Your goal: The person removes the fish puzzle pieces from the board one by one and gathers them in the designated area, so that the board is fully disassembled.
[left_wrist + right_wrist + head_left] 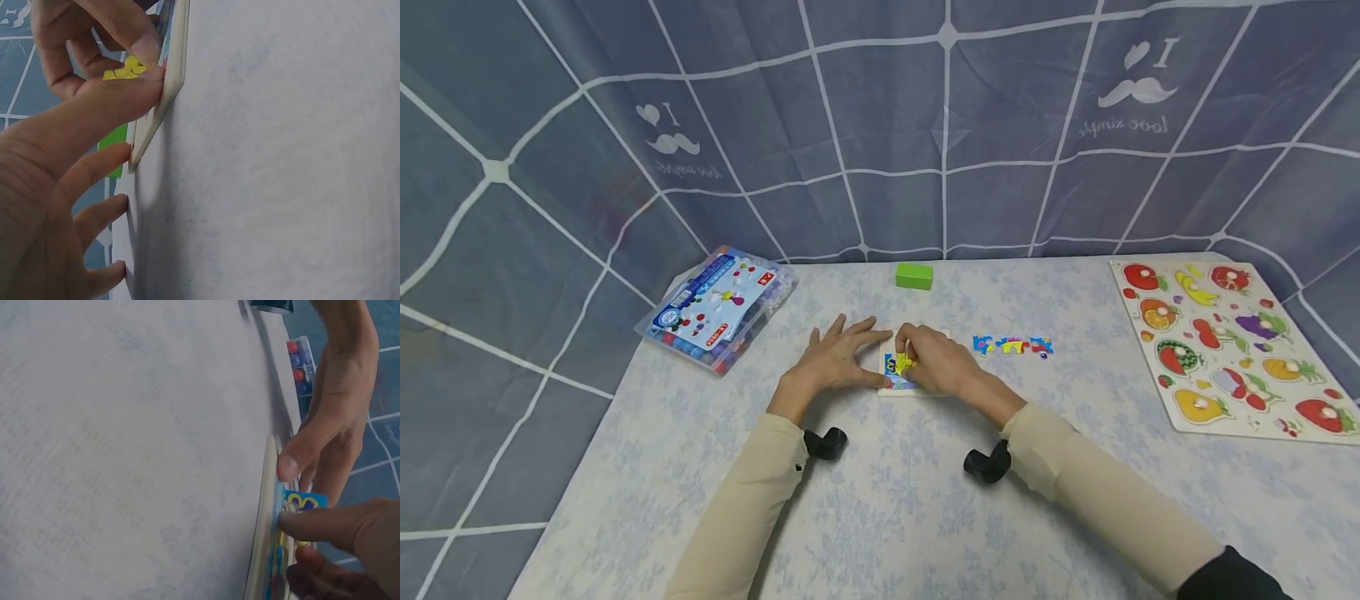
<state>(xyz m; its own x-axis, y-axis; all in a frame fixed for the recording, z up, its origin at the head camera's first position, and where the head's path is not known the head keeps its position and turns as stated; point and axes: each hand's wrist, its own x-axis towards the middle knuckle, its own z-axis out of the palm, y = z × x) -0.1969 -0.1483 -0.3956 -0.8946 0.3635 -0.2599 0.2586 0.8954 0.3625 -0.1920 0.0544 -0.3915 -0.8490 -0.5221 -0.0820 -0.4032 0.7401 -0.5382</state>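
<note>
A small jigsaw tray (917,394) with a pale frame lies at the middle of the table. Spread wide, my left hand (831,362) touches the tray's left side, its thumb on the near left corner and a forefinger near the far edge. My right hand (936,358) pinches a yellow puzzle piece (903,363) over the tray; the left wrist view shows this piece (125,71) tilted up from the tray. In the right wrist view a blue part with a yellow figure (305,500) stands beside the right thumb. The right hand covers much of the tray.
Several joined-looking, colourful puzzle pieces (1013,345) lie right of the tray. Behind it stands a green block (913,276). A clear plastic box of beads (718,308) lies at the left, and a fruit puzzle board (1232,350) at the right. A grey curtain (895,125) hangs behind.
</note>
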